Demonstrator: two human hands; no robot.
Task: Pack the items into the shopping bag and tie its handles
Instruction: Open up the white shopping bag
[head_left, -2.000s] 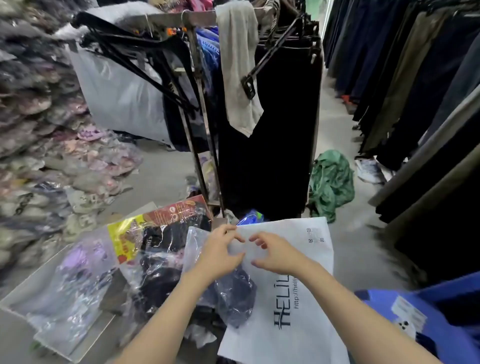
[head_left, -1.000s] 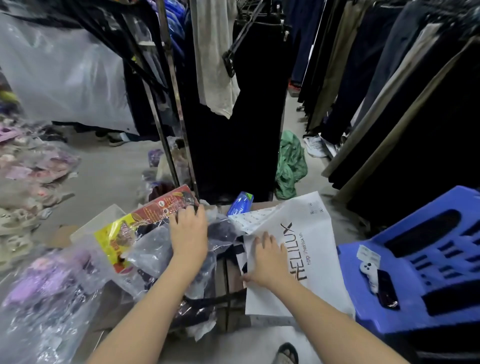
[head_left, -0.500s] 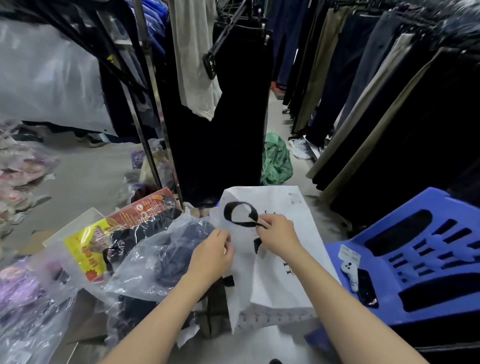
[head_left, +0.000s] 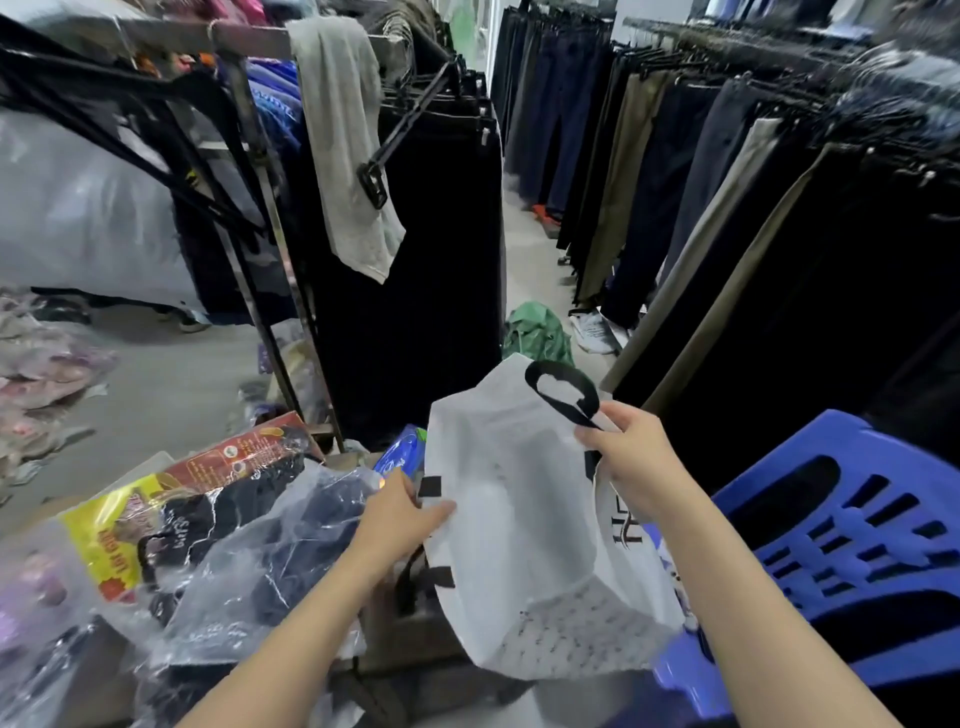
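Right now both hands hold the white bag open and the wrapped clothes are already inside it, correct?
Not quite. The head view shows both hands, left and right, holding the white bag open, but the wrapped clothes lie outside it, to its left.

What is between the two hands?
In the head view, the open white shopping bag stretches between the left hand and right hand; each grips one side of its mouth.

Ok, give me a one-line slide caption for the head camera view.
Both hands hold open a white shopping bag beside plastic-wrapped clothes in a clothing shop.
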